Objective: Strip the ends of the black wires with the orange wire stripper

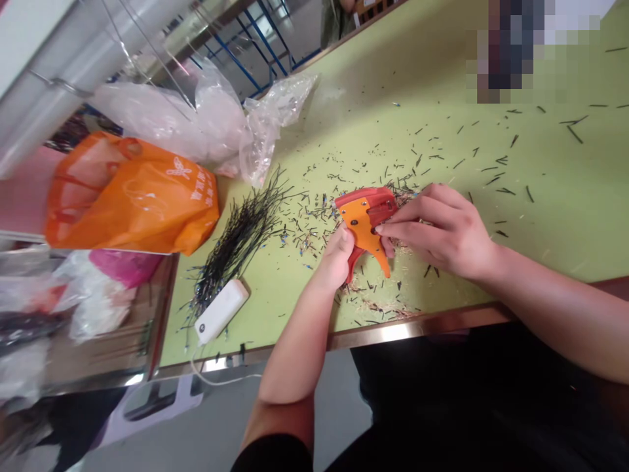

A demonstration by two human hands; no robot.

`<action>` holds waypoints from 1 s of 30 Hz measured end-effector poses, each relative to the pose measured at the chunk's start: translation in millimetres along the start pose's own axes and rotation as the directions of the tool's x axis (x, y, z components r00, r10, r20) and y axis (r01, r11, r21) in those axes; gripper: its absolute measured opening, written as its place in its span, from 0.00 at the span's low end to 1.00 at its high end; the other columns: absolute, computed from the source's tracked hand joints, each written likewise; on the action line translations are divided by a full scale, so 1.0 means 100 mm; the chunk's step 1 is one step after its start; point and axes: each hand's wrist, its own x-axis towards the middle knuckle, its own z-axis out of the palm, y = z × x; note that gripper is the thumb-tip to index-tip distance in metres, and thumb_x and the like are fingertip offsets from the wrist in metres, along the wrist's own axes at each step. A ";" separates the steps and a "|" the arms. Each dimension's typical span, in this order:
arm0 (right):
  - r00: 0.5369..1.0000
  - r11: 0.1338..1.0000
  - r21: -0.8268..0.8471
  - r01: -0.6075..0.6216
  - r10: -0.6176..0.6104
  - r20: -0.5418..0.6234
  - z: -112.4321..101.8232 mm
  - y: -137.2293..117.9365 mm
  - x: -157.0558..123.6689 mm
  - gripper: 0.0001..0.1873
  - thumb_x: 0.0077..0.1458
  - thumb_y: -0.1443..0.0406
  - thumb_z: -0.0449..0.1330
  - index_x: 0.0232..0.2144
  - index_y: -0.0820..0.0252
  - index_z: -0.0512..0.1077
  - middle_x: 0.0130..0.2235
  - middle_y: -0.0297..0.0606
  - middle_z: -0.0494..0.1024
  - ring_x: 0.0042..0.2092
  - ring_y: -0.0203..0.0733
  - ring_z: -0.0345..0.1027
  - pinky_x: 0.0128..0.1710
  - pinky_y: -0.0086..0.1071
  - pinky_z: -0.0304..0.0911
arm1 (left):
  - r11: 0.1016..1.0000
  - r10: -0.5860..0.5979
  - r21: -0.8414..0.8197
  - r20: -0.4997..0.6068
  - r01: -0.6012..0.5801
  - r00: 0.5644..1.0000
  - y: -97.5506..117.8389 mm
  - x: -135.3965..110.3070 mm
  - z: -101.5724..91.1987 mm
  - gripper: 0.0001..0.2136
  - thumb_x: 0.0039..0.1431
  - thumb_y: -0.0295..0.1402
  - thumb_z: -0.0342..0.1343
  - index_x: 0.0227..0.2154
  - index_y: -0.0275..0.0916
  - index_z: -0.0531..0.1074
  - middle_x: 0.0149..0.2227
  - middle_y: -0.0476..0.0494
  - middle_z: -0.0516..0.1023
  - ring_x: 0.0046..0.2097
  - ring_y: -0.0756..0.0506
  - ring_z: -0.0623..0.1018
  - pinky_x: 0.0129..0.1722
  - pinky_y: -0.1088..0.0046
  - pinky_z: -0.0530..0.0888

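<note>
Near the middle of the desk, the left hand (337, 259) is keeping a closed grip around the red lower handle of a red-and-orange wire stripper (362, 219), apparently holding the tool steady with its orange plate facing up. The right hand (437, 229) is coming in from the right, its fingers (400, 223) lying across the tool's red head. Its grip is partly hidden, so I cannot tell whether those fingers are pinching anything or only touching the tool. Both hands are working close together, probably so that one can brace while the other does the finer handling.

Around them, short cut wire scraps (314, 216) are lying scattered across the green top of the desk (565, 223), with pale shavings (383, 308) gathering near its steel-trimmed near edge. To the left, a loose bundle of black wires (236, 246) is resting within easy reach, its tips pointing towards the tool. Just beside it, a white power bank (221, 311) is lying with a white cable (221, 381) trailing over the near edge. Farther left, an orange plastic bag (128, 196) is sitting against a crumpled clear plastic bag (211, 124).
</note>
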 end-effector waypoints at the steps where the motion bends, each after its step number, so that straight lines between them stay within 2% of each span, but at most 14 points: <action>1: 1.000 1.000 -0.003 0.008 -0.008 0.005 0.00 -0.01 0.01 0.14 0.68 0.75 0.60 0.49 0.52 0.77 0.42 0.35 0.83 0.40 0.41 0.68 0.39 0.37 0.65 | 1.000 0.000 0.000 -0.002 0.000 1.000 0.00 0.00 0.00 0.37 0.59 0.71 0.54 0.47 0.37 0.77 0.41 0.32 0.85 0.58 0.28 0.83 0.50 0.50 0.84; 5: 0.999 0.996 -0.083 0.025 -0.022 0.034 -0.02 0.00 0.01 0.12 0.69 0.75 0.60 0.47 0.54 0.77 0.42 0.36 0.82 0.42 0.42 0.66 0.39 0.38 0.64 | 1.000 -0.010 -0.007 0.021 0.010 1.000 0.00 0.00 0.00 0.37 0.60 0.70 0.55 0.48 0.37 0.77 0.41 0.32 0.85 0.55 0.31 0.84 0.49 0.53 0.84; 10: 0.995 0.991 -0.126 -0.036 0.047 0.087 -0.05 0.01 -0.01 0.13 0.70 0.71 0.58 0.49 0.50 0.77 0.45 0.39 0.80 0.45 0.45 0.66 0.42 0.41 0.65 | 1.000 0.005 -0.010 0.054 -0.005 0.999 0.01 0.01 -0.01 0.36 0.62 0.69 0.55 0.47 0.36 0.78 0.41 0.33 0.85 0.52 0.33 0.86 0.49 0.55 0.84; 15: 0.998 0.994 -0.108 -0.034 0.039 0.048 0.00 -0.07 0.01 0.14 0.69 0.74 0.58 0.47 0.51 0.77 0.45 0.37 0.78 0.45 0.44 0.64 0.42 0.39 0.66 | 1.000 -0.002 0.013 -0.013 0.002 1.000 -0.02 -0.01 -0.02 0.34 0.63 0.66 0.56 0.50 0.37 0.79 0.42 0.35 0.85 0.53 0.33 0.85 0.49 0.55 0.84; 19: 0.980 0.984 -0.100 -0.145 0.157 0.124 0.00 -0.08 0.03 0.14 0.68 0.74 0.58 0.44 0.51 0.79 0.45 0.39 0.77 0.46 0.46 0.66 0.43 0.42 0.66 | 0.998 -0.019 0.056 -0.003 0.019 1.000 -0.07 -0.02 -0.07 0.35 0.64 0.67 0.54 0.52 0.37 0.78 0.41 0.34 0.85 0.52 0.33 0.86 0.48 0.56 0.84; 22: 0.968 0.976 -0.092 -0.198 0.210 0.137 -0.03 -0.04 0.03 0.13 0.68 0.73 0.58 0.43 0.52 0.79 0.45 0.40 0.77 0.46 0.46 0.67 0.43 0.43 0.65 | 0.998 -0.041 0.046 0.013 0.040 0.999 -0.10 -0.02 -0.09 0.36 0.65 0.67 0.52 0.54 0.38 0.77 0.41 0.35 0.85 0.51 0.33 0.86 0.48 0.56 0.84; 26: 0.984 0.987 -0.073 -0.141 0.148 0.103 -0.02 -0.03 0.03 0.13 0.68 0.73 0.59 0.43 0.52 0.80 0.43 0.38 0.79 0.44 0.44 0.67 0.42 0.41 0.66 | 0.999 -0.052 0.008 -0.001 0.052 0.999 -0.12 -0.01 -0.09 0.34 0.64 0.67 0.54 0.53 0.39 0.78 0.42 0.35 0.85 0.52 0.33 0.86 0.48 0.56 0.83; 30: 0.987 0.992 -0.086 -0.094 0.104 0.125 0.02 -0.04 0.03 0.13 0.67 0.75 0.58 0.41 0.54 0.79 0.42 0.38 0.79 0.42 0.44 0.66 0.40 0.40 0.65 | 0.998 -0.057 0.012 0.008 0.057 0.998 -0.08 0.00 -0.06 0.33 0.64 0.67 0.54 0.49 0.39 0.79 0.43 0.35 0.86 0.53 0.32 0.86 0.49 0.55 0.83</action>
